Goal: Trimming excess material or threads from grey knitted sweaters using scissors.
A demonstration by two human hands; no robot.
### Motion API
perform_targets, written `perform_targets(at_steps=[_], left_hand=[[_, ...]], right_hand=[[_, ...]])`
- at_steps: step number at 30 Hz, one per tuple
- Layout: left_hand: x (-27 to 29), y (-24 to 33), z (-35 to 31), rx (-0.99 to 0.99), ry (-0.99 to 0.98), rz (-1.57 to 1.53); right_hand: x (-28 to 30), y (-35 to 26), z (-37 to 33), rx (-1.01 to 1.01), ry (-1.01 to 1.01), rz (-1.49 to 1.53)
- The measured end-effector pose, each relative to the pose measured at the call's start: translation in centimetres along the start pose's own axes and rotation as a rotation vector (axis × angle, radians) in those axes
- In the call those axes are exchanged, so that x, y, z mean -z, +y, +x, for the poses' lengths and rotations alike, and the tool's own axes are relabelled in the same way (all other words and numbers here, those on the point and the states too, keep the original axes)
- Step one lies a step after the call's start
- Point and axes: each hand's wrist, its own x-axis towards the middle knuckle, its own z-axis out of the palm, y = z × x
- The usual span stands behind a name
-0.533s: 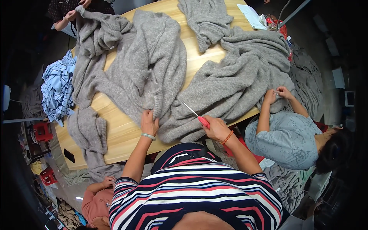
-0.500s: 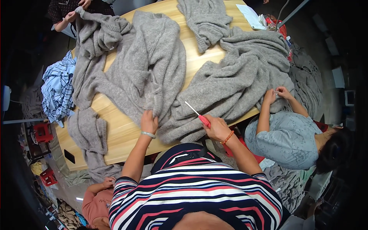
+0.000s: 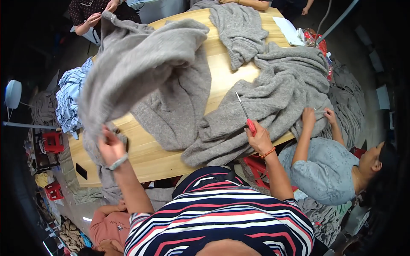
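My left hand is closed at the lower left edge of a grey knitted garment, its fingers curled and partly smeared by motion. The garment's upper layer is lifted and billowing above the table, while a lower part lies flat on the wood. My right hand is wrapped round the red handle of closed scissors; the handle loops are mostly hidden by the fingers. The blades point up and away, over another heaped grey knit garment.
Wooden table; a black phone near its left edge. A blue checked cloth pile lies left. Co-workers' hands hold the garment's far end; at right a person in grey handles knitwear. Red stools stand below.
My left hand has moved left and swung the garment's near side up and leftward. My right hand has risen slightly to the right with the scissors, whose blades now point more steeply away.
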Motion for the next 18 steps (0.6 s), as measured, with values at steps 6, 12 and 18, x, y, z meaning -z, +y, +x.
perform_targets(at_steps=[6,12,18], left_hand=[[14.9,-8.7,-5.6,0.143,0.467,0.97],[5.9,-18.3,-0.5,-0.79,-0.527,2.065],[3.1,-20.0,12.9,-0.2,-0.337,2.082]], right_hand=[[-2.4,0.4,0.3,0.0,-0.12,-0.039],[-2.2,-0.5,-0.4,0.044,-0.167,-0.089],[-0.5,1.0,-1.6,0.053,-0.16,-0.086]])
